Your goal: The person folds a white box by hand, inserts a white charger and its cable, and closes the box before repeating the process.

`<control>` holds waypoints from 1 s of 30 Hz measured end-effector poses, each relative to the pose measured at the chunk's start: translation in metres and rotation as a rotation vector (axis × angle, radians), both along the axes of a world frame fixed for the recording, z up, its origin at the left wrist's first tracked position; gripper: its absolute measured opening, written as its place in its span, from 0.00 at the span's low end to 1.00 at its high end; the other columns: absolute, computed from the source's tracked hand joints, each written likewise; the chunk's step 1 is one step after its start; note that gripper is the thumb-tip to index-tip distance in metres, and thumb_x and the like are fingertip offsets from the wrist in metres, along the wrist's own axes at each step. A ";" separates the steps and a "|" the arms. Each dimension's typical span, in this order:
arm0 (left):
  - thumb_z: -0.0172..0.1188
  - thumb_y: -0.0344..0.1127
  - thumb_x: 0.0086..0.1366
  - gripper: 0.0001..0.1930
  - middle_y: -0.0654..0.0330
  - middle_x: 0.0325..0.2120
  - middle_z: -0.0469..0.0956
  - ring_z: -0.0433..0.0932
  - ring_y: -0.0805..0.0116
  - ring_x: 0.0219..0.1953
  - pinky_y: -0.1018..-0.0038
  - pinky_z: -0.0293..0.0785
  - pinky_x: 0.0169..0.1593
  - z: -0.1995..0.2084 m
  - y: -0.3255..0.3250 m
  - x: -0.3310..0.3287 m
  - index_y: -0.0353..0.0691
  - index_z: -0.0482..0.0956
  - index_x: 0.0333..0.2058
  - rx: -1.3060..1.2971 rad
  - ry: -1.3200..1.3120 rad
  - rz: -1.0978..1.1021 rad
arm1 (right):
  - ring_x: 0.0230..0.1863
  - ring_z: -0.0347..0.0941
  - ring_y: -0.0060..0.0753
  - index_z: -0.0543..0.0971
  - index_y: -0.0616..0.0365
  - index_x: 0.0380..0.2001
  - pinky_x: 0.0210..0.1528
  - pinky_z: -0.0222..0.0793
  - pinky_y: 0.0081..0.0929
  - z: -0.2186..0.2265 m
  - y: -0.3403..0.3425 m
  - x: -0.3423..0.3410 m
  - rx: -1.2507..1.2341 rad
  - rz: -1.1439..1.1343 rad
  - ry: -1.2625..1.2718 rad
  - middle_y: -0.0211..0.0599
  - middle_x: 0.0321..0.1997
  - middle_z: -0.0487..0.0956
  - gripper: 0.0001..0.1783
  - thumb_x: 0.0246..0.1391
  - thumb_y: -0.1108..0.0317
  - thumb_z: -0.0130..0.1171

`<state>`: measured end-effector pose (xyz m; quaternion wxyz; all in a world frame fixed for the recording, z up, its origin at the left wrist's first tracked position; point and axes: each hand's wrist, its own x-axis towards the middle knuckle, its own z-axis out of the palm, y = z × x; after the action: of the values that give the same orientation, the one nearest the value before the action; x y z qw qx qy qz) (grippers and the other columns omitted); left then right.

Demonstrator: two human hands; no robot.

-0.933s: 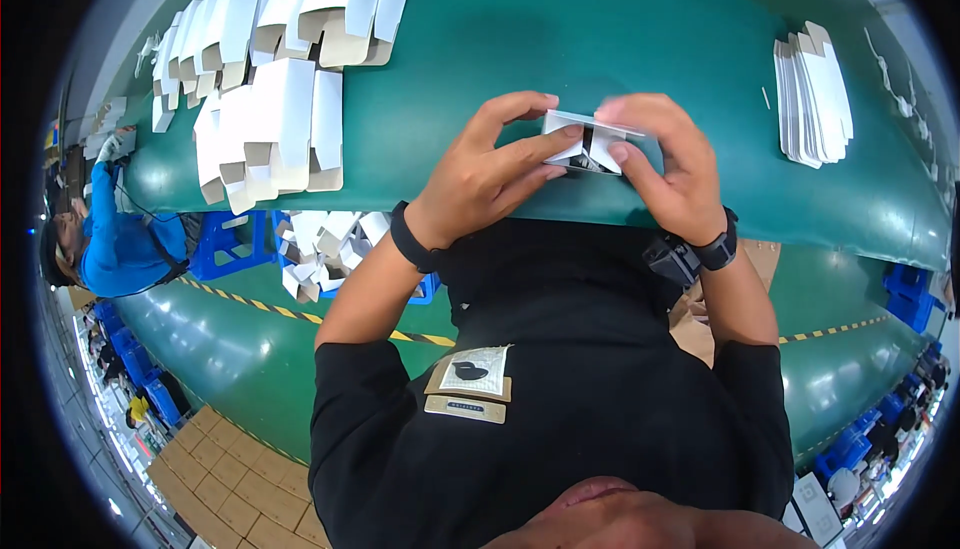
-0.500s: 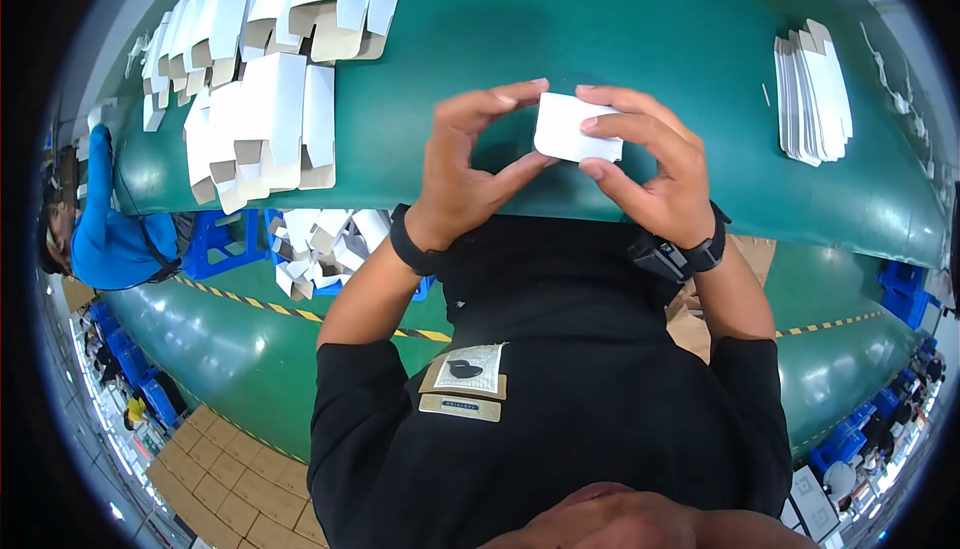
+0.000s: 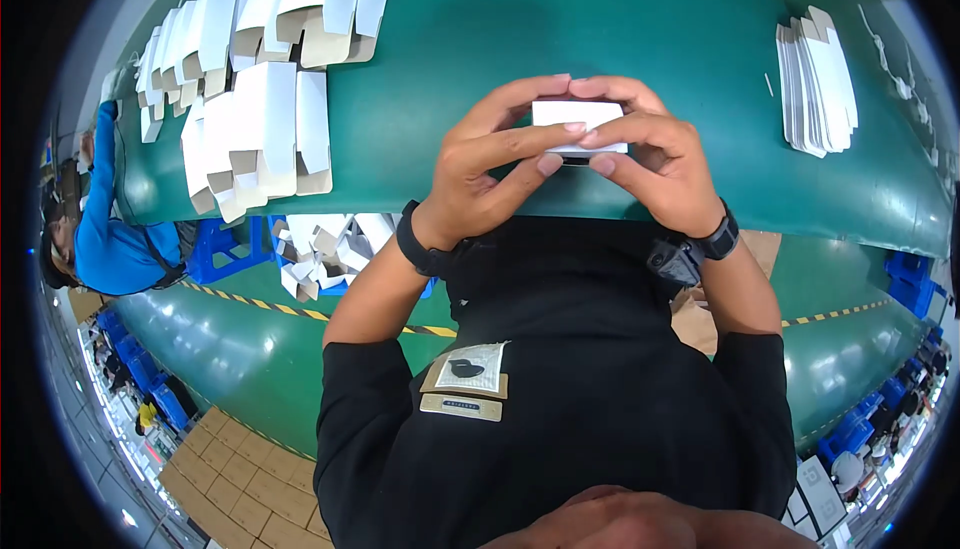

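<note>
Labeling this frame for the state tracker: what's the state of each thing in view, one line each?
small white box: closed, held off the table between both hands
left hand: gripping the box, thumb along its lower edge
right hand: gripping the box, fingers over its front
folded boxes: erected, flaps open, lying in rows on the green table
flat blanks: unfolded, stacked
blue bin: holds loose white boxes

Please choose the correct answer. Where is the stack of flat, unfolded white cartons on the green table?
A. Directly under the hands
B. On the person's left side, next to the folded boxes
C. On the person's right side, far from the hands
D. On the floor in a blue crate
C: the stack of flat cartons lies at the right end of the green table, apart from both hands, while the folded boxes lie at the left.
</note>
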<state>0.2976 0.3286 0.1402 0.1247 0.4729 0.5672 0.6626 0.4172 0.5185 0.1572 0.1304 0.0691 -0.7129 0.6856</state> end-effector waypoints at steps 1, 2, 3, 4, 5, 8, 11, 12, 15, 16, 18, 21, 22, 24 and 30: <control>0.68 0.27 0.58 0.18 0.48 0.56 0.76 0.79 0.53 0.53 0.63 0.77 0.57 0.001 0.000 -0.003 0.44 0.86 0.49 -0.011 0.066 -0.004 | 0.61 0.73 0.45 0.84 0.57 0.43 0.60 0.70 0.38 -0.003 0.002 0.000 -0.005 0.000 0.001 0.51 0.63 0.73 0.13 0.54 0.79 0.64; 0.69 0.27 0.58 0.19 0.48 0.56 0.76 0.80 0.54 0.53 0.63 0.77 0.56 0.001 0.000 -0.006 0.44 0.86 0.49 -0.021 0.131 -0.007 | 0.61 0.72 0.46 0.84 0.57 0.43 0.61 0.70 0.38 -0.005 0.004 0.001 -0.046 0.024 -0.008 0.51 0.64 0.72 0.12 0.54 0.79 0.64; 0.69 0.27 0.57 0.19 0.49 0.56 0.76 0.80 0.54 0.52 0.63 0.78 0.56 0.002 0.000 -0.007 0.45 0.86 0.49 -0.031 0.196 -0.012 | 0.62 0.71 0.46 0.85 0.57 0.42 0.62 0.69 0.38 -0.007 0.005 0.001 -0.088 0.049 -0.016 0.51 0.66 0.70 0.12 0.55 0.79 0.64; 0.69 0.27 0.57 0.19 0.49 0.56 0.76 0.80 0.54 0.52 0.63 0.78 0.56 0.001 -0.001 -0.006 0.45 0.86 0.49 -0.034 0.196 -0.013 | 0.63 0.70 0.46 0.85 0.57 0.42 0.63 0.68 0.39 -0.009 0.006 0.001 -0.129 0.073 -0.024 0.52 0.67 0.69 0.11 0.55 0.79 0.64; 0.70 0.27 0.56 0.20 0.49 0.56 0.76 0.80 0.54 0.52 0.63 0.78 0.55 0.000 -0.001 -0.005 0.46 0.86 0.48 -0.058 0.254 0.025 | 0.63 0.70 0.46 0.85 0.57 0.42 0.63 0.68 0.39 -0.010 0.007 0.001 -0.132 0.072 -0.024 0.52 0.67 0.69 0.11 0.55 0.79 0.64; 0.72 0.27 0.53 0.21 0.50 0.56 0.76 0.81 0.54 0.51 0.64 0.80 0.53 -0.002 0.000 -0.002 0.48 0.86 0.48 -0.106 0.372 0.104 | 0.62 0.71 0.47 0.85 0.57 0.43 0.62 0.69 0.39 -0.010 0.011 -0.001 0.016 0.040 0.001 0.52 0.66 0.70 0.12 0.55 0.78 0.65; 0.73 0.26 0.52 0.23 0.51 0.55 0.76 0.81 0.54 0.51 0.65 0.82 0.50 -0.005 0.000 -0.006 0.50 0.86 0.48 -0.112 0.318 0.114 | 0.62 0.72 0.48 0.85 0.57 0.44 0.61 0.71 0.40 -0.003 0.014 -0.003 0.099 0.058 0.007 0.53 0.66 0.71 0.13 0.54 0.78 0.65; 0.73 0.26 0.52 0.23 0.51 0.55 0.76 0.81 0.54 0.51 0.65 0.82 0.50 -0.003 0.000 -0.007 0.50 0.86 0.48 -0.113 0.319 0.113 | 0.62 0.73 0.49 0.85 0.57 0.45 0.61 0.72 0.40 -0.001 0.014 -0.004 0.141 0.065 0.010 0.54 0.65 0.71 0.14 0.54 0.78 0.65; 0.69 0.19 0.55 0.20 0.44 0.56 0.74 0.80 0.51 0.53 0.64 0.81 0.54 0.005 0.003 -0.012 0.41 0.85 0.48 -0.123 0.355 0.064 | 0.62 0.74 0.50 0.85 0.57 0.45 0.60 0.73 0.41 -0.002 0.021 -0.009 0.231 0.042 0.074 0.55 0.64 0.72 0.16 0.53 0.79 0.66; 0.69 0.19 0.55 0.20 0.44 0.56 0.74 0.80 0.51 0.53 0.64 0.81 0.54 0.004 0.003 -0.013 0.41 0.85 0.48 -0.126 0.356 0.061 | 0.62 0.74 0.51 0.85 0.57 0.46 0.60 0.74 0.42 -0.004 0.023 -0.011 0.276 0.030 0.105 0.55 0.64 0.73 0.16 0.52 0.80 0.66; 0.70 0.23 0.55 0.21 0.48 0.55 0.76 0.82 0.53 0.49 0.65 0.82 0.50 0.004 0.004 -0.013 0.46 0.86 0.48 -0.146 0.419 0.136 | 0.62 0.74 0.51 0.85 0.57 0.46 0.60 0.74 0.42 -0.006 0.023 -0.014 0.267 0.017 0.114 0.55 0.64 0.73 0.17 0.52 0.81 0.66; 0.71 0.25 0.55 0.21 0.50 0.55 0.76 0.83 0.54 0.47 0.66 0.82 0.48 0.003 0.001 -0.011 0.49 0.86 0.49 -0.159 0.409 0.156 | 0.62 0.75 0.52 0.85 0.57 0.45 0.61 0.75 0.42 -0.011 0.015 -0.013 0.246 -0.008 0.124 0.56 0.64 0.73 0.17 0.52 0.82 0.66; 0.70 0.24 0.55 0.21 0.50 0.55 0.76 0.83 0.54 0.46 0.66 0.82 0.48 0.004 0.003 -0.015 0.49 0.86 0.49 -0.152 0.376 0.146 | 0.62 0.74 0.52 0.86 0.57 0.45 0.60 0.75 0.42 -0.010 0.014 -0.015 0.212 -0.034 0.115 0.56 0.64 0.73 0.16 0.52 0.82 0.66; 0.70 0.24 0.56 0.21 0.50 0.54 0.76 0.83 0.54 0.46 0.67 0.82 0.48 0.007 0.007 -0.018 0.49 0.86 0.50 -0.145 0.349 0.135 | 0.62 0.74 0.53 0.86 0.58 0.44 0.60 0.75 0.42 -0.009 0.012 -0.017 0.136 -0.087 0.096 0.56 0.65 0.72 0.16 0.52 0.82 0.66; 0.69 0.25 0.58 0.22 0.50 0.53 0.77 0.82 0.54 0.48 0.66 0.80 0.49 0.032 0.003 -0.018 0.51 0.84 0.52 -0.303 0.383 0.133 | 0.61 0.75 0.50 0.86 0.57 0.42 0.59 0.75 0.38 -0.007 0.021 -0.019 0.168 -0.080 0.103 0.54 0.64 0.73 0.14 0.53 0.81 0.66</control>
<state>0.2801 0.3320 0.1723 0.0407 0.5275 0.7031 0.4752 0.3985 0.5398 0.1504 0.1879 0.0862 -0.7624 0.6132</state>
